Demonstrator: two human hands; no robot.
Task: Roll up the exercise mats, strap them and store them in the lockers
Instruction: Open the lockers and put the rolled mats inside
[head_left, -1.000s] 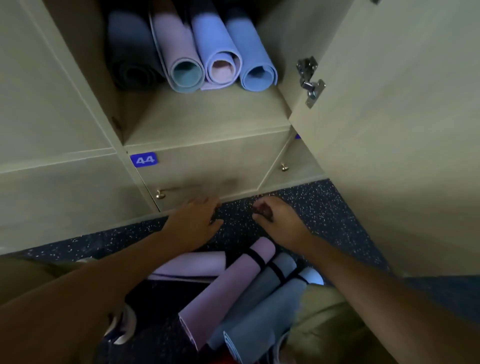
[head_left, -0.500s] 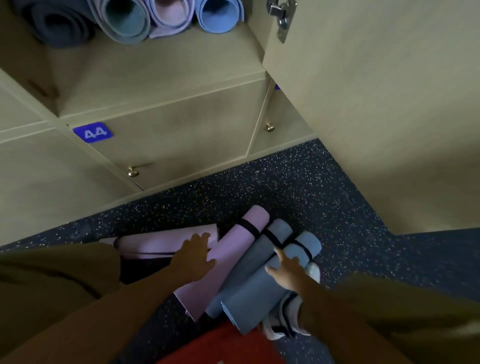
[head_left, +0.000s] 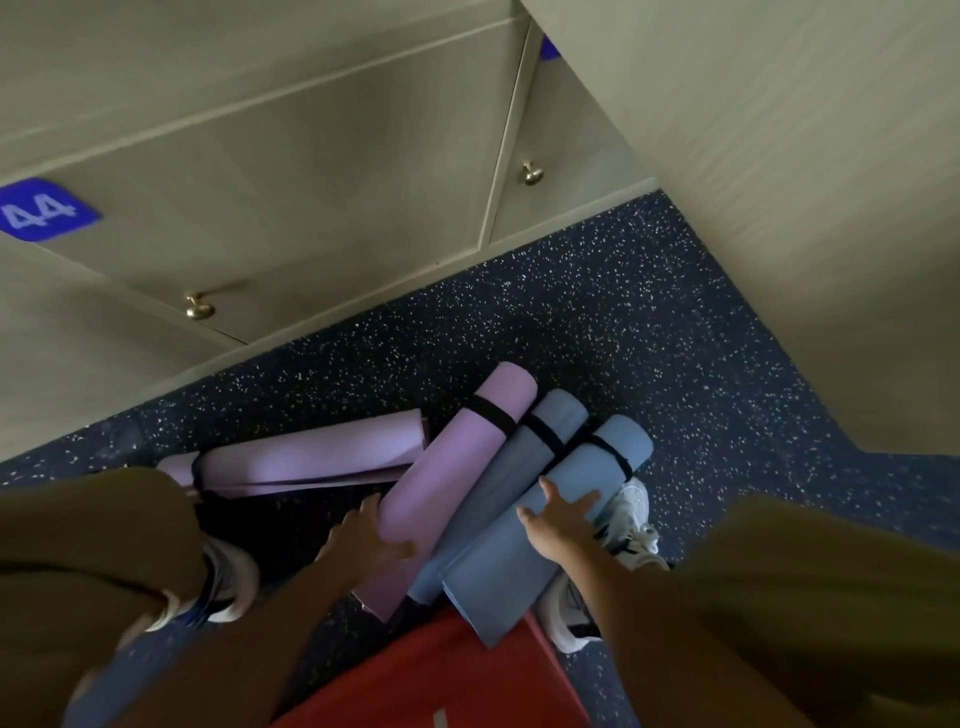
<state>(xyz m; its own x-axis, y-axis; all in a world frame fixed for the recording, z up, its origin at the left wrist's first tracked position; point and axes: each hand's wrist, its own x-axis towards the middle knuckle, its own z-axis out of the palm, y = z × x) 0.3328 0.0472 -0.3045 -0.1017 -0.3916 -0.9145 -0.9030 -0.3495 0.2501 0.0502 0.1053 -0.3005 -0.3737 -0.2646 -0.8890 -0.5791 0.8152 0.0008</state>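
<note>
Four mats lie on the floor (head_left: 597, 322) by the lockers (head_left: 291, 171), all rolled. Three are strapped w/ black bands and lie side by side: purple mat (head_left: 457, 467), grey mat (head_left: 511, 488), blue mat (head_left: 571, 509). A 4th, the loose mat (head_left: 311, 460), lies crosswise to their left, band near one end, its outer layer looking slack. So rolling and strapping look mostly done; none of these four is stored yet, and that's what's left, judging from here.

Left hand (head_left: 363, 540) has fingers spread wide at the purple mat's left side, touching it, not closed round. Right hand (head_left: 558, 519) lies flat and open on the blue mat, holding nothing.

Vs 0.5 s ago: the view has tipped down, so the open shelf w/ stored mats is out of frame. Left hand has slid from the top of the purple mat to its side; right hand has spread flatter on the blue mat. Mats haven't moved.
</note>
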